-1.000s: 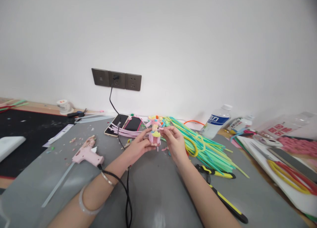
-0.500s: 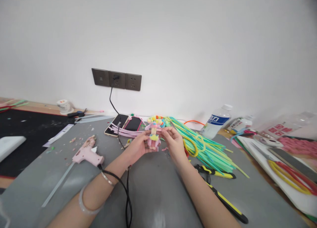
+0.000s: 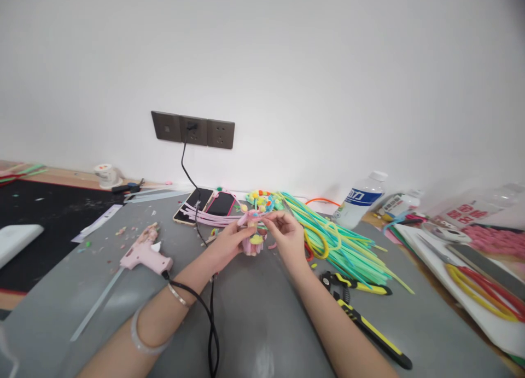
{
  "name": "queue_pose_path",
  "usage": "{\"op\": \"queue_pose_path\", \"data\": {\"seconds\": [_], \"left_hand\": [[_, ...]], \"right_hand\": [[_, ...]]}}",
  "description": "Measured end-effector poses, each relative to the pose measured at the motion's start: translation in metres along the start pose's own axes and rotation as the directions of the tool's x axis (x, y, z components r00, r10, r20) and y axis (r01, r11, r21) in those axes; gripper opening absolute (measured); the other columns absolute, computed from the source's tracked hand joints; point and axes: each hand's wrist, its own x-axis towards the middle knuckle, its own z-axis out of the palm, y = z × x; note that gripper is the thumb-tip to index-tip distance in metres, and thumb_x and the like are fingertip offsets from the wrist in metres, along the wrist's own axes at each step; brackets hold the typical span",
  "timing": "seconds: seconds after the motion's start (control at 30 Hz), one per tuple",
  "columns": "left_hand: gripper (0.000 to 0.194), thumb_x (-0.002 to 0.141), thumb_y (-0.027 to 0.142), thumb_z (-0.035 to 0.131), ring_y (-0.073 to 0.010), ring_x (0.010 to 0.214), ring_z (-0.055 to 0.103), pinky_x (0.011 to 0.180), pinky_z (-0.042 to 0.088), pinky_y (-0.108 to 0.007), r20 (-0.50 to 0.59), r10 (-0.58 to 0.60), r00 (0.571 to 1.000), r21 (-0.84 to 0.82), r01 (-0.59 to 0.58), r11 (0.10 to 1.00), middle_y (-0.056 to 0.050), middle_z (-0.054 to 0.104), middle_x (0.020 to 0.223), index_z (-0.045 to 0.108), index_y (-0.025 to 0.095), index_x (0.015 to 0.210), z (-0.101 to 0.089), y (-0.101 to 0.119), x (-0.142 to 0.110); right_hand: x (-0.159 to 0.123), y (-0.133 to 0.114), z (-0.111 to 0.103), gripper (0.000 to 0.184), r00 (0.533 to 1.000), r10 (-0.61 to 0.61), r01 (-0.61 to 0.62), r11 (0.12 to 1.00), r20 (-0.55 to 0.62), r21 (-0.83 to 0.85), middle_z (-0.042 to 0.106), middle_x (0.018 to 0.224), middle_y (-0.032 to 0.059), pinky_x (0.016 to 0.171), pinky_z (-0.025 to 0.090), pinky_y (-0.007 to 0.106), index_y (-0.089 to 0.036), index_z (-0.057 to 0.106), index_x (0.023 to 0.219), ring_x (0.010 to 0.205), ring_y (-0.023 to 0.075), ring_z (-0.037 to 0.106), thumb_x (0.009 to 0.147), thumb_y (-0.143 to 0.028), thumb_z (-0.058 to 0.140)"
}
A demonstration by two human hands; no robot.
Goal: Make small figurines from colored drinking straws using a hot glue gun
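Between my hands is a small pipe-cleaner figure (image 3: 253, 245), mostly pink with a yellow band at its middle. My left hand (image 3: 228, 240) wraps its fingers and thumb around the figure from the left. On the other side, my right hand (image 3: 285, 230) pinches a thin pink piece at the figure's upper right; the exact spot under the fingertips is too small to make out. Just behind lie a bundle of pink pipe cleaners (image 3: 209, 218) and a heap of small colourful pompoms (image 3: 266, 200).
A pink glue gun (image 3: 143, 253) with its black cord (image 3: 197, 300) lies at left. Green and yellow pipe cleaners (image 3: 348, 257), yellow-black pliers (image 3: 371, 334) and a bottle (image 3: 360, 200) are at right. Two phones (image 3: 194, 205) lie behind. Scissors (image 3: 479, 290) rest on white sheets at far right.
The figure has come down and slightly left, toward me, and tilted a little. Both hands keep hold of it; the right hand has shifted slightly left.
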Motion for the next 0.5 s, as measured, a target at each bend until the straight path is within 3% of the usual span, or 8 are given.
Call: {"op": "queue_pose_path", "data": {"seconds": [0.33,0.5], "left_hand": [[0.048,0.074,0.032,0.082,-0.0125,0.043,0.059,0.045,0.047,-0.025,-0.026,0.079,0.997,0.021,-0.078,0.997,0.0,0.07,0.071,0.059,0.016,0.114,-0.0008,-0.0034,0.0006],[0.044,0.072,0.025,0.083,-0.0141,0.058,0.066,0.051,0.05,-0.023,-0.042,0.073,0.996,-0.063,-0.076,0.995,-0.003,0.072,0.08,0.064,0.013,0.11,-0.0002,-0.0008,0.0009]], "right_hand": [[-0.0017,-0.0055,0.0028,0.013,0.997,-0.015,0.02,0.997,0.073,-0.073,0.067,0.077,0.0023,0.056,0.052,0.028,-0.023,0.065,0.074,0.069,0.019,0.061,0.078,-0.032,0.074],[-0.0006,-0.0024,0.0015,0.012,0.996,-0.047,0.055,0.992,0.071,-0.118,0.066,0.077,0.0023,0.063,0.052,0.029,-0.022,0.064,0.075,0.072,0.0189,0.061,0.081,-0.029,0.071]]}}
